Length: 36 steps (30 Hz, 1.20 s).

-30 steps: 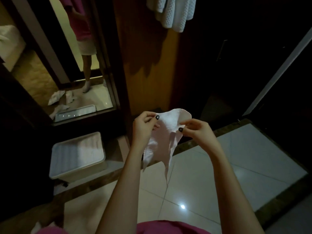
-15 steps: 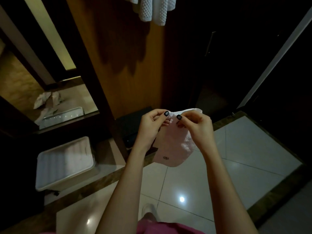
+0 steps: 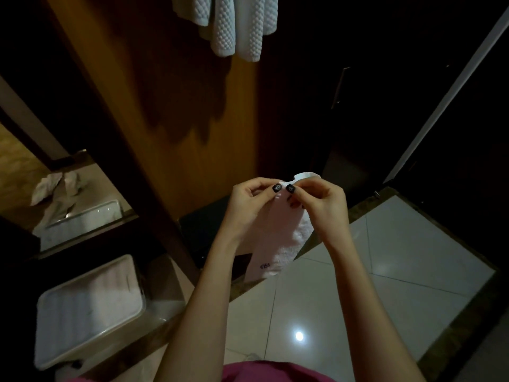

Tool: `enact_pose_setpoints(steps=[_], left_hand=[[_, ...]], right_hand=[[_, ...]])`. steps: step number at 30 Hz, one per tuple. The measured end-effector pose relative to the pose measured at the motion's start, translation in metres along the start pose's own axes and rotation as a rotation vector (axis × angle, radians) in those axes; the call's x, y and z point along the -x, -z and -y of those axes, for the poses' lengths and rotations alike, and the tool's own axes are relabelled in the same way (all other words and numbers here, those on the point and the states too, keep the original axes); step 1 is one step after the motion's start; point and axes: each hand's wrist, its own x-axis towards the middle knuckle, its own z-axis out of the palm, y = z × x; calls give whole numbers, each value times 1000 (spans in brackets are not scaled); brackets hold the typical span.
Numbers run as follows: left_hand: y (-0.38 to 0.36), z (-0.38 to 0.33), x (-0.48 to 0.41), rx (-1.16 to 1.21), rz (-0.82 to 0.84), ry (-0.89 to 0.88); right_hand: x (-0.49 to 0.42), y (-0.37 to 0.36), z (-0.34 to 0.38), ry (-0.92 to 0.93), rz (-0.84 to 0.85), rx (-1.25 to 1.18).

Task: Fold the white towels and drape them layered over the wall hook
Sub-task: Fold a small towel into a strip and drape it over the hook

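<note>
A small white towel (image 3: 278, 238) hangs folded in front of me, its lower end showing a small dark mark. My left hand (image 3: 248, 205) pinches its top edge, and my right hand (image 3: 319, 202) pinches the same edge right beside it, thumbs almost touching. Higher up, white waffle-textured towels (image 3: 237, 26) hang against the wooden wall panel (image 3: 170, 111). The hook itself is out of view above the frame.
A white plastic bin with a lid (image 3: 88, 307) stands on the floor at the lower left. A mirror (image 3: 55, 194) at the left reflects crumpled towels and the bin. Glossy white floor tiles (image 3: 399, 271) spread to the right, dark doors behind.
My hands have come together, bringing the towel's top corners side by side so it hangs folded. The view has tilted and the hanging towels show more at the top.
</note>
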Motion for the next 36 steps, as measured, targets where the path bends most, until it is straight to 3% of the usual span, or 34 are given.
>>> enact_pose_setpoints(steps=[5, 13, 17, 24, 30, 36], left_hand=[[3, -1, -25, 41, 68, -51], [0, 4, -55, -8, -59, -47], [-7, 1, -67, -14, -131, -47], [-15, -8, -81, 13, -286, -93], [-25, -1, -83, -8, -403, -133], [-42, 0, -76, -28, -305, -172]], right_hand=[[-25, -10, 2, 40, -10, 25], [-53, -9, 1, 45, 35, 137], [-68, 21, -2, 32, 45, 307], [-105, 76, -19, -82, 255, 609], [-123, 93, -21, -78, 410, 144], [-140, 98, -21, 74, 196, 39]])
